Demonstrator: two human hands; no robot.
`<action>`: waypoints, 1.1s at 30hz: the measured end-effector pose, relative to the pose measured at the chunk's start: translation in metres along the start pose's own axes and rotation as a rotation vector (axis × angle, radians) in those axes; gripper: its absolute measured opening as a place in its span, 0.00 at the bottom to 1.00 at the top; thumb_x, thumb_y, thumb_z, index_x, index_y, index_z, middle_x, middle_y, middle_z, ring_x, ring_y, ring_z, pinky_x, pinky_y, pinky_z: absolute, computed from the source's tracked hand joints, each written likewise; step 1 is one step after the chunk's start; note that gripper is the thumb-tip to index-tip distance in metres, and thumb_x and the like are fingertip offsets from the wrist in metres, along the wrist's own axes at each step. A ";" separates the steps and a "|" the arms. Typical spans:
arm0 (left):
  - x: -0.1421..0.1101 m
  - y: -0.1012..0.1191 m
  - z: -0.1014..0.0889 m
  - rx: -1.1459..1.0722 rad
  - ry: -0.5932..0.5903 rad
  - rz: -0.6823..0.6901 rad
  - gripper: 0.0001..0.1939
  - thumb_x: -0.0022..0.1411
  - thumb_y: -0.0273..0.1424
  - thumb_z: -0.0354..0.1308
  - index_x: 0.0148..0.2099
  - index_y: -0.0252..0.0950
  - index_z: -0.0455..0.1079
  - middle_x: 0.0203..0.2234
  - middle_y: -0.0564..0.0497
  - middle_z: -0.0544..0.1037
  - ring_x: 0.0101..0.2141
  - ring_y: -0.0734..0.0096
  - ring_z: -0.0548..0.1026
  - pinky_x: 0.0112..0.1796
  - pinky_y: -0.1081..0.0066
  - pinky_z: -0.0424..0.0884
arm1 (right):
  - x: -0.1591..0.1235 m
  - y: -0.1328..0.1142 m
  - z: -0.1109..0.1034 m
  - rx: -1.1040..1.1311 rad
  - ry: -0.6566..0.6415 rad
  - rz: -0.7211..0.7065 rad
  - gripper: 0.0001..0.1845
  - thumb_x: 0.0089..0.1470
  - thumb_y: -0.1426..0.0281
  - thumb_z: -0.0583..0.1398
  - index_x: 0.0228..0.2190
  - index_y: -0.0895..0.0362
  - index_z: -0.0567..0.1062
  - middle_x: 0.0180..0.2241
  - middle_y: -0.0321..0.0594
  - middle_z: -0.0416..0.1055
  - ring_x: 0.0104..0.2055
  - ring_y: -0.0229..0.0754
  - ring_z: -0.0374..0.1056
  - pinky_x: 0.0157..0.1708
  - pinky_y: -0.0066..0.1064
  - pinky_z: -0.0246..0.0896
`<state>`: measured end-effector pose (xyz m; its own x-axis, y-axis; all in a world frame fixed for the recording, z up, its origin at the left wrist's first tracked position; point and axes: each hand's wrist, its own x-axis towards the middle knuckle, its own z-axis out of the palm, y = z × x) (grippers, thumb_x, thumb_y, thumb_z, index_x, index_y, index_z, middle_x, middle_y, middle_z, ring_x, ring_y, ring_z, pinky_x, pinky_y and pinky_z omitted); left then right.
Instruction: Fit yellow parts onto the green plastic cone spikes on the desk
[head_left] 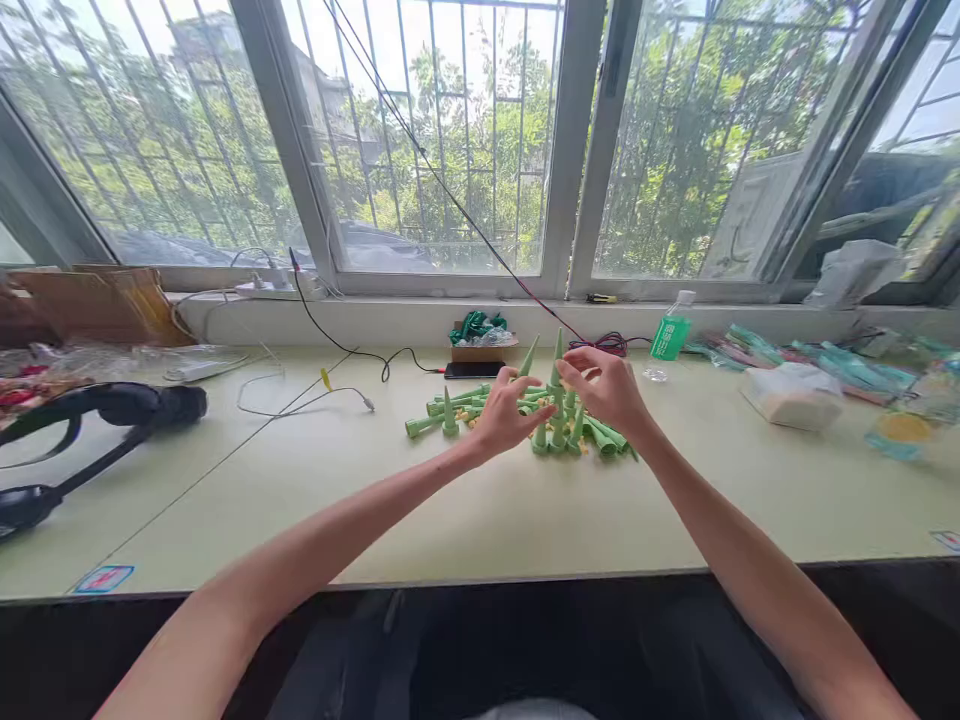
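Green cones, clustered, well behind table edge

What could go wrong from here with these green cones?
The right hand is at an upright cone near other standing cones, so a bump might topple several. The black phone lies just behind the green pile, so a falling piece could strike it.

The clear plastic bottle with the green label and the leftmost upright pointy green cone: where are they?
Clear plastic bottle (670, 338): head view, on its green label.
Pointy green cone (449, 414): head view, on its middle.
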<state>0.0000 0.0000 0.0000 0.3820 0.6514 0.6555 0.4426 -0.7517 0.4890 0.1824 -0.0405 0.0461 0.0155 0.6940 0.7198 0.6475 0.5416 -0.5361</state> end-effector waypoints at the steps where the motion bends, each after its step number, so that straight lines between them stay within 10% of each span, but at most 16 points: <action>1: 0.003 0.000 0.005 -0.012 0.010 -0.011 0.20 0.55 0.42 0.65 0.48 0.37 0.73 0.43 0.46 0.65 0.43 0.65 0.71 0.40 0.67 0.72 | 0.001 -0.002 0.001 -0.003 0.000 -0.001 0.13 0.55 0.61 0.59 0.35 0.59 0.76 0.32 0.43 0.78 0.34 0.42 0.74 0.33 0.30 0.66; 13: 0.009 0.000 0.026 -0.244 0.012 -0.009 0.10 0.55 0.36 0.65 0.31 0.35 0.73 0.35 0.50 0.69 0.34 0.73 0.71 0.35 0.72 0.72 | -0.002 -0.013 0.008 -0.060 0.019 -0.054 0.09 0.55 0.65 0.59 0.29 0.58 0.75 0.28 0.38 0.75 0.29 0.38 0.70 0.32 0.28 0.63; 23: 0.008 0.003 0.026 -0.175 -0.023 -0.041 0.14 0.54 0.38 0.66 0.40 0.36 0.75 0.40 0.48 0.69 0.38 0.69 0.73 0.41 0.65 0.73 | 0.013 -0.047 -0.006 -0.094 0.300 -0.162 0.11 0.60 0.62 0.57 0.33 0.56 0.75 0.28 0.38 0.74 0.31 0.40 0.69 0.32 0.30 0.62; 33: 0.011 -0.011 -0.075 -0.295 0.078 -0.054 0.12 0.63 0.37 0.57 0.44 0.36 0.75 0.39 0.47 0.71 0.25 0.78 0.72 0.25 0.73 0.73 | -0.023 -0.067 0.043 -0.002 0.136 -0.218 0.05 0.60 0.67 0.57 0.37 0.55 0.70 0.32 0.38 0.73 0.32 0.39 0.65 0.35 0.30 0.59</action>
<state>-0.0619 0.0082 0.0453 0.2963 0.6896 0.6608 0.2017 -0.7214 0.6625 0.1058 -0.0719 0.0466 -0.0225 0.4904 0.8712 0.6485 0.6703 -0.3606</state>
